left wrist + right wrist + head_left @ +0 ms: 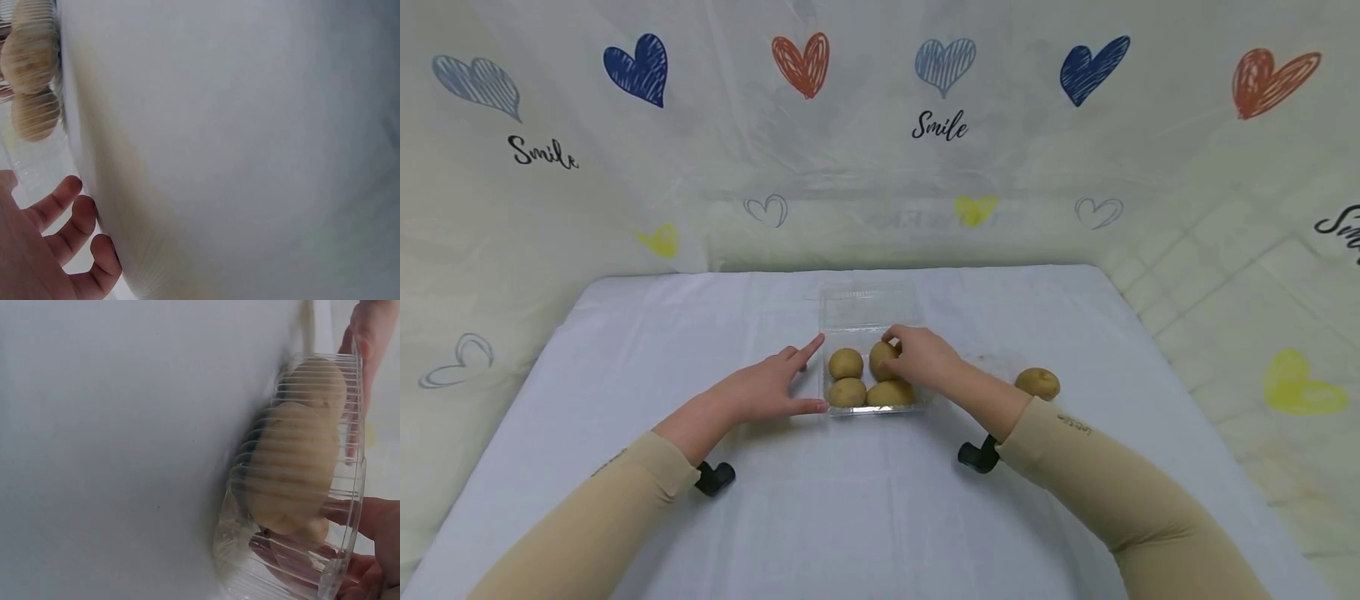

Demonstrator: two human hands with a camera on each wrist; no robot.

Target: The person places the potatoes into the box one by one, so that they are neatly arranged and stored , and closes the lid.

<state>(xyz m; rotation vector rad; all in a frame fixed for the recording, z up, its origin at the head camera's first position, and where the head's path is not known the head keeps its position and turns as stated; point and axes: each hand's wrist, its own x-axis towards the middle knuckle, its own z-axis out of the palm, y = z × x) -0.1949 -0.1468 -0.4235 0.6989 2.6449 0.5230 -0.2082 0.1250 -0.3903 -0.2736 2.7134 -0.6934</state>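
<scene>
A clear plastic clamshell box (pixel 872 410) stands on the table with its lid (pixel 868 307) laid back. Potatoes fill much of it: two at its left side, one potato (pixel 891 393) at front right and another potato (pixel 880 360) behind that. My right hand (pixel 925 358) reaches in from the right and grips the back-right potato between thumb and fingers. With fingers spread, my left hand (pixel 767 387) touches the box's left side by thumb and forefinger. Through the ribbed wall, the right wrist view shows a potato (pixel 290 469) and the right fingers.
One more potato (pixel 1037 383) lies on the white tablecloth (pixel 865 517), to the right of the box and beyond my right forearm. A curtain printed with hearts (pixel 801 65) hangs behind the table. Black wrist cameras (pixel 977 457) sit under the sleeves.
</scene>
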